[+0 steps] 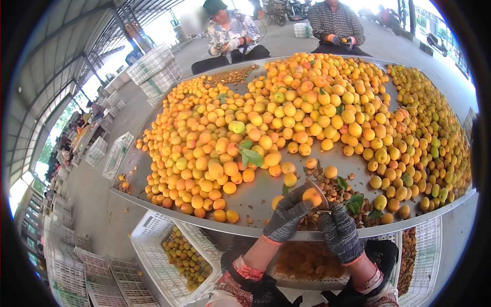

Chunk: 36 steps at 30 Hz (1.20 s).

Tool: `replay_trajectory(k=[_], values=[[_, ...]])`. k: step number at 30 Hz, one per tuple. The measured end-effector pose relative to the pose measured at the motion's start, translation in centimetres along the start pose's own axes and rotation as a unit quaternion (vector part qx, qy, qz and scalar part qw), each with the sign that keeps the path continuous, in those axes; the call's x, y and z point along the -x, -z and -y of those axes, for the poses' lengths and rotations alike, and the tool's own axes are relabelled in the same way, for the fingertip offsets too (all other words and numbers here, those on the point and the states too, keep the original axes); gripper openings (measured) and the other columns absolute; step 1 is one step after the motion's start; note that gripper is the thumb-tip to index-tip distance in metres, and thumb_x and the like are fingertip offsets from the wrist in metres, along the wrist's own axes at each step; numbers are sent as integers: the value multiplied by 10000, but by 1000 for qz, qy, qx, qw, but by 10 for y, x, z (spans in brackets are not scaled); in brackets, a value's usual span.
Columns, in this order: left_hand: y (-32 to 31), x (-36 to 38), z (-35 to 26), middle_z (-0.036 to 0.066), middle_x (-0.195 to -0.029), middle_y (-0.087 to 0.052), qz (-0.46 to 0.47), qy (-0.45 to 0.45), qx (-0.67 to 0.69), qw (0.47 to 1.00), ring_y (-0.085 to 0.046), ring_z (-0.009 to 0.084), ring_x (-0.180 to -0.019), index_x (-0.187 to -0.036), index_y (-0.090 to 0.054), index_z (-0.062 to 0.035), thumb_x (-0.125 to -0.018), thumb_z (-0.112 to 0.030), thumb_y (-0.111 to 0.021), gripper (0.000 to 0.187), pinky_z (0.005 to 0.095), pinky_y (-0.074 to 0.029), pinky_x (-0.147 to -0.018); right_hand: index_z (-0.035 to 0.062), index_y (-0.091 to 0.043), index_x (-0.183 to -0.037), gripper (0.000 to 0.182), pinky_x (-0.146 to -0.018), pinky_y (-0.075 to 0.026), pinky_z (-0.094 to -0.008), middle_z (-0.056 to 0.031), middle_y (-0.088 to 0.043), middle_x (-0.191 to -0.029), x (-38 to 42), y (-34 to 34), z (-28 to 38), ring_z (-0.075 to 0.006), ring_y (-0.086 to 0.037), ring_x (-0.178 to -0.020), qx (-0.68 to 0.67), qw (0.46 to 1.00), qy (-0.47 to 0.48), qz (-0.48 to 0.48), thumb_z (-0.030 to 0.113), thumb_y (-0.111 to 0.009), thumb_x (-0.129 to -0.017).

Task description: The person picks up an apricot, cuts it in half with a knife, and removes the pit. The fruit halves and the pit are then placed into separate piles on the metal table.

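My left hand (287, 219), in a grey knit glove, is closed around an orange apricot (312, 196) over the near edge of the metal table. My right hand (341, 234), also gloved, is closed on a small knife (322, 198) whose thin blade lies against the right side of that apricot; its handle is hidden in the fingers. Just behind both hands, brown apricot pits (331, 190) and green leaves (354, 203) lie on the tabletop. A large heap of apricots (220, 148) spreads beyond them.
The metal table (255, 197) has a raised rim. Greener fruit (434, 133) is piled at its right. Below stand a white crate (153, 240) with small fruit, and a crate of orange pieces (309, 261) between my knees. Two people (232, 38) (336, 25) sit opposite.
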State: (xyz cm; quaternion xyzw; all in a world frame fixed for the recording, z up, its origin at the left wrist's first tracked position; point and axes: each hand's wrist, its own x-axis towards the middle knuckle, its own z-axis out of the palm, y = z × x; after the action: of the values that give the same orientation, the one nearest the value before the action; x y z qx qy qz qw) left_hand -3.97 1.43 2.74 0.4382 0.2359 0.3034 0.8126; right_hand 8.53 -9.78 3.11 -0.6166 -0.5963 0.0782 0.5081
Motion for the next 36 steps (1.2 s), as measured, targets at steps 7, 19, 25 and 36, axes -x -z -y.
replay_trajectory(k=[7,19,25,36], values=[[-1,2,2,2,-1035,-550,21,-36,39,998,-494,67,-902,-1198,-473,-24,-792,-140,-622,447,203,-419,-767,-25,-511,-1053,281,-658,-470,-303,-131,-601,-838,-1,5,9,-205,-589,-744,-188,973,-130,38,-2,-572,-779],[7,1,6,46,-1067,-561,22,-84,39,995,-525,134,-965,-1158,-508,-54,-758,-107,-653,429,276,-424,-844,-8,-573,-1026,318,-753,-470,-404,-196,-524,-1034,18,2,-16,-343,-556,-894,17,995,43,91,1,-591,-709],[10,1,9,65,-1078,-555,16,-78,2,997,-511,153,-995,-1148,-514,-58,-773,-131,-640,402,288,-411,-863,-17,-570,-1024,327,-749,-473,-412,-211,-513,-1051,10,8,-14,-359,-553,-900,157,965,193,82,0,-571,-698],[-3,1,7,29,-1147,-487,16,-127,-41,991,-477,129,-1016,-1231,-412,-100,-775,-72,-620,502,273,-404,-861,8,-587,-1002,281,-739,-468,-398,-199,-547,-983,6,5,-6,-341,-559,-854,54,993,93,56,3,-566,-722]])
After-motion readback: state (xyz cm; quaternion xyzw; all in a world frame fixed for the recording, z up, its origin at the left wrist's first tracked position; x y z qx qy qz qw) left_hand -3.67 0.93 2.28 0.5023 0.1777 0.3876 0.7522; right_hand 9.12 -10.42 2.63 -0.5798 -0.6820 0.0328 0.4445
